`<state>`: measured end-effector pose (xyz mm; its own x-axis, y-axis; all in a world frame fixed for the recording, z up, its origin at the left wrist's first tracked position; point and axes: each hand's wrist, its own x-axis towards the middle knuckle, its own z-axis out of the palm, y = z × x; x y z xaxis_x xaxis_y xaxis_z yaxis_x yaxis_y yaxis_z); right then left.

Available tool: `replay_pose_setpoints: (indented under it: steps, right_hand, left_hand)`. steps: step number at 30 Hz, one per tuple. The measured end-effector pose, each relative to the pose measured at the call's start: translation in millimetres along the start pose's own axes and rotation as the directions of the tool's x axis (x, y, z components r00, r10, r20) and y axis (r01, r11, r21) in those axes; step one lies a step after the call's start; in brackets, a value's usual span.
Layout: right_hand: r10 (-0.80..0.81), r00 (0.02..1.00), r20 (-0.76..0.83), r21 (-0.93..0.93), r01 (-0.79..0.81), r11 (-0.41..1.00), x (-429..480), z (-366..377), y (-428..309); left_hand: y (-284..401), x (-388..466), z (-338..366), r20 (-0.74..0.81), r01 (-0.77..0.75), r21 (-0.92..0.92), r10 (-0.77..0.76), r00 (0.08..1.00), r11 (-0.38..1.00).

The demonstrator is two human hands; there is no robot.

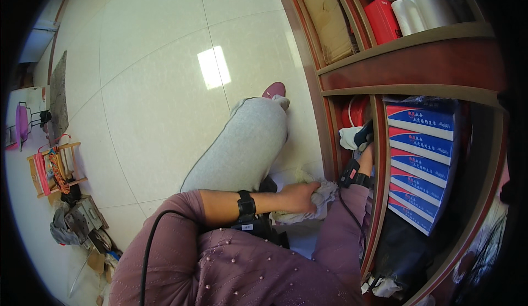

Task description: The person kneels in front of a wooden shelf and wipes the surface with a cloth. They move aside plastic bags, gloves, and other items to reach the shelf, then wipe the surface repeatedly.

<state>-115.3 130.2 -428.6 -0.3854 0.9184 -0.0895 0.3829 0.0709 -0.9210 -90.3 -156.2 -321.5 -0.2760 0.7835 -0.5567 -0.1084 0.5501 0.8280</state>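
Note:
My left hand [303, 198] is closed on a crumpled pale cloth [326, 196], which hangs low beside the cabinet. My right hand [366, 157] reaches into a narrow lower compartment of the wooden cabinet [378, 161]. Its fingers are mostly hidden beside a dark item [364, 135] and a white cloth-like item [350, 137], so its grip is unclear. Deeper inside that compartment is a round red object [358, 111]. Both wrists wear black straps with small devices and cables.
Blue, red and white boxes [420, 141] are stacked in the adjoining compartment, above a black bag [396, 244]. Upper shelves hold flattened cardboard [330, 21], a red box [381, 21] and white rolls [427, 9]. A small wooden rack [57, 170] stands at the far left on the tiled floor.

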Motion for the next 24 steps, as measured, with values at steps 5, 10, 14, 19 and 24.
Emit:
replay_pose_setpoints:
  steps: [5,10,14,19,24]
  right_hand:
    - [-0.148,0.982,-0.115,-0.614,0.046,0.788,0.6,-9.3,1.3]
    - [-0.212,0.962,-0.171,-0.445,0.116,0.888,-29.8,-4.0,-17.5]
    - [-0.023,0.993,-0.113,-0.196,0.000,0.981,-52.6,-7.2,-30.1]
    - [0.487,0.786,0.381,-0.017,-0.521,0.853,-73.8,-22.4,-23.3]
    - [0.428,0.743,0.514,0.223,-0.598,0.770,-84.2,-6.9,-23.4]
  left_hand:
    - [-2.1,0.2,-0.1,0.020,0.014,0.010,-0.015,1.000,1.000]
    - [-3.6,0.3,-2.8,0.030,0.029,-0.014,-0.028,0.999,0.999]
    - [-4.6,1.0,-13.6,-0.046,0.037,-0.018,-0.038,0.998,0.999]
    - [-4.7,3.1,-32.2,-0.258,0.005,-0.183,-0.053,0.965,0.983]
    - [-5.6,6.6,-30.8,-0.356,-0.139,-0.347,0.007,0.934,0.927]
